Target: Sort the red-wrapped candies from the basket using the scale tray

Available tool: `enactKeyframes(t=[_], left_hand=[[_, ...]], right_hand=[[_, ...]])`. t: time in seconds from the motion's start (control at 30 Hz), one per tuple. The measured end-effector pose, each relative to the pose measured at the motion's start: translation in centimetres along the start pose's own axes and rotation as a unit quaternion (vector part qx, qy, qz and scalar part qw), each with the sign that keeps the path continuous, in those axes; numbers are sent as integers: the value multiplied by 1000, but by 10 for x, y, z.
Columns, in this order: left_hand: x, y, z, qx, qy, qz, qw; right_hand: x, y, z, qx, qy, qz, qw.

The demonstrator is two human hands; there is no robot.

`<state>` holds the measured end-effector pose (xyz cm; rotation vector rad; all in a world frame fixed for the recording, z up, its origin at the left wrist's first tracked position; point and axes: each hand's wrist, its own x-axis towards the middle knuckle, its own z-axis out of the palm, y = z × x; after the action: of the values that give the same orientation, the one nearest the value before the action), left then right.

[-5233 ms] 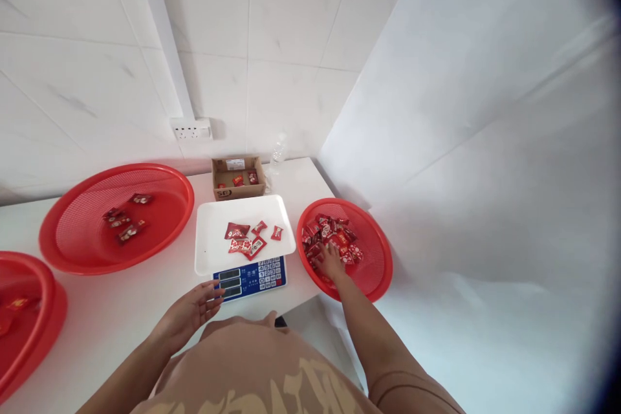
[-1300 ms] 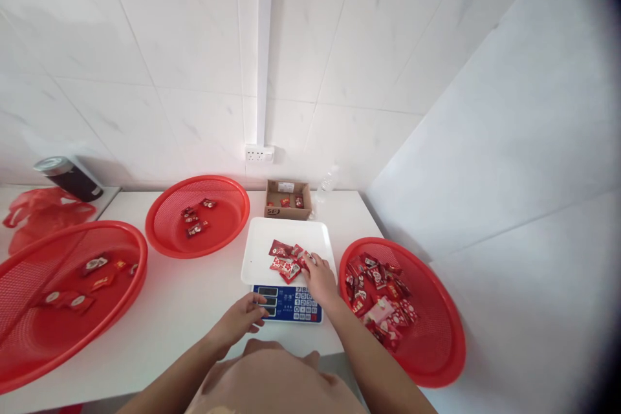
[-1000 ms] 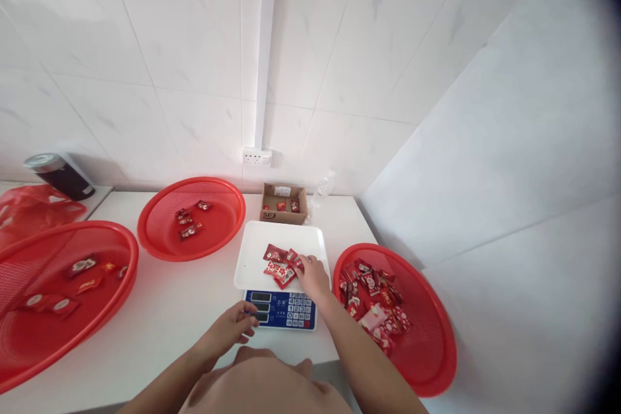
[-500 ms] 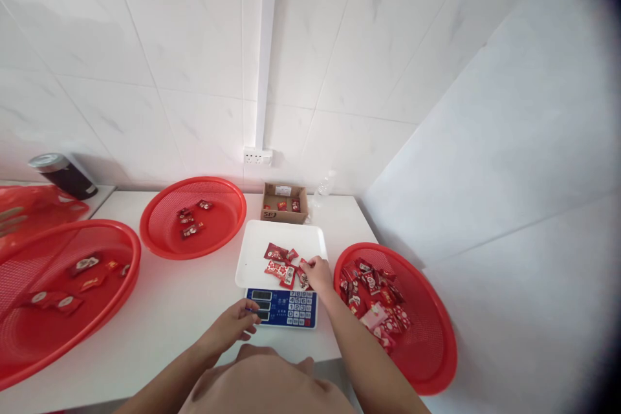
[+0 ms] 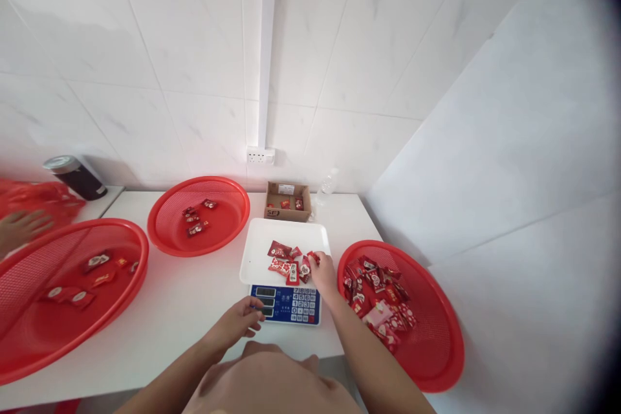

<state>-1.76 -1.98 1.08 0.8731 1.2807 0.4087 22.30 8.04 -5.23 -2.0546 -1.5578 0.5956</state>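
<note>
A digital weighing scale with a blue keypad [image 5: 285, 305] stands in front of me, its white tray [image 5: 255, 252] on top. Several red wrapped candies [image 5: 280, 250] lie grouped on the tray's right half. My right hand [image 5: 324, 272] reaches over the tray's right edge, its fingers pinched on a small red wrapped candy [image 5: 314, 257]. My left hand [image 5: 240, 319] rests by the scale's left front corner, near the display [image 5: 265, 301]. Its fingers are loosely curved and apart, with nothing in them. Right of the scale, a red basket [image 5: 449, 336] holds many similar candies.
Two more red baskets [image 5: 198, 252] [image 5: 104, 326] with a few candies stand to the left. Behind the scale are a small cardboard box [image 5: 288, 214] and a clear bottle [image 5: 327, 184]. A co-worker's hand [image 5: 24, 229] is near a red plastic bag [image 5: 43, 197] and a dark tumbler [image 5: 80, 180].
My right hand has moved slightly up and away from me, with the red candy now at its fingertips. My left hand stays by the scale. The co-worker's hand shows further into view.
</note>
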Motion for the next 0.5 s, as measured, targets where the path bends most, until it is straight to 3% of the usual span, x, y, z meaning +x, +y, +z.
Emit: enactKeyframes(t=[0.23,0.37,0.5], left_hand=[[0,1,3,2,-5,6,1000],[1,1,4,7,-9,5,1000],[1,2,5,15,-10,4,1000]], right_hand=[[-8,-1,-4,92,-25,-1,995],[-6,1,-7,139,25,-24,990],[-9,10,-29,160,93,-21,982]])
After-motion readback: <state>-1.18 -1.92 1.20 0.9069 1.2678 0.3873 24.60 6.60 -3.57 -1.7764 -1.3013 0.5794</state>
